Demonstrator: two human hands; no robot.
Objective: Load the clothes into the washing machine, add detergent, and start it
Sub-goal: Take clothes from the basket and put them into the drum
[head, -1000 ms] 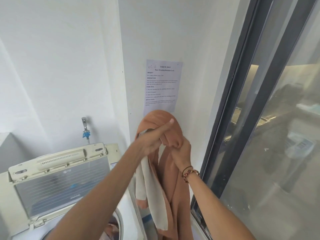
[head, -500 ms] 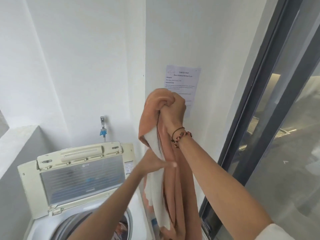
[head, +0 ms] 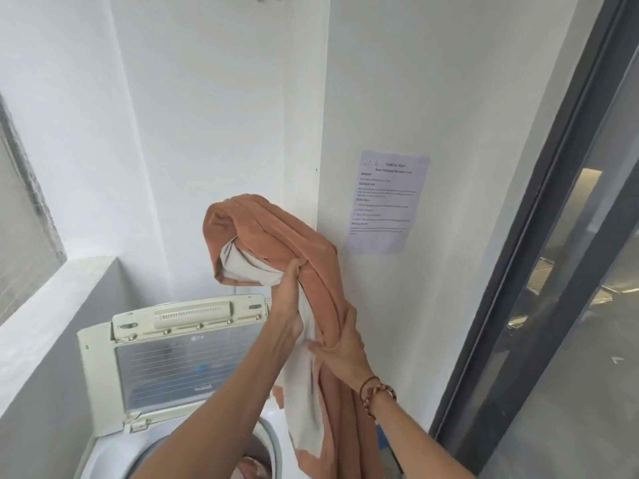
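Long orange cloth (head: 297,236), gripped by left hand (head: 288,295) and right hand (head: 340,347), fingers curled: trailing end may miss washing machine (head: 114,451) drum.

I see white walls (head: 214,115) behind the grip, printed sheet (head: 385,202) taped just right of it, dark-framed glass door (head: 539,236) far right, grey ledge (head: 52,305) left, daylight.

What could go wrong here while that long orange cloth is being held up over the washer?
The orange cloth hangs long past both hands, so its tail could miss the drum opening and drop beside the washing machine. The left hand and right hand grip only bunched folds, which might slip. The raised lid could snag it.
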